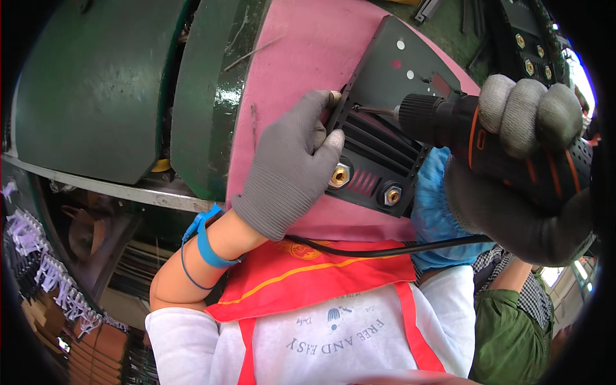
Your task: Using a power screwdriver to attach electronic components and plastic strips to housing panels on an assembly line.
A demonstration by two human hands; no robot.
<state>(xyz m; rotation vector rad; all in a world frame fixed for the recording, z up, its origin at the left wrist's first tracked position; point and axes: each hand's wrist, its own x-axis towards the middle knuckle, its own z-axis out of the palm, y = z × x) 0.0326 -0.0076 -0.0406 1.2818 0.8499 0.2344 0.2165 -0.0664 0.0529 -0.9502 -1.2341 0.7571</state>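
Note:
A black metal part (369, 83) lies on the pink mat, with round holes at its far end and ribs and slots nearer me. Two brass fittings with hex nuts, a left fitting (339, 175) and a right fitting (392, 196), sit in its near end. My left hand (289, 163), in a grey glove, grips the part's left edge between thumb and fingers. Wrapped round a black power screwdriver (449, 122) with orange stripes is my right hand (529, 119), also gloved. The screwdriver's bit points left and meets the part beside my left fingertips.
Under the part spreads the pink mat (289, 58) on a green bench. Dark green panels (96, 90) lie to the left. More black parts with brass fittings (529, 54) stand at far right. A black cable (385, 249) runs near my apron. Another person's green sleeve (513, 340) shows at lower right.

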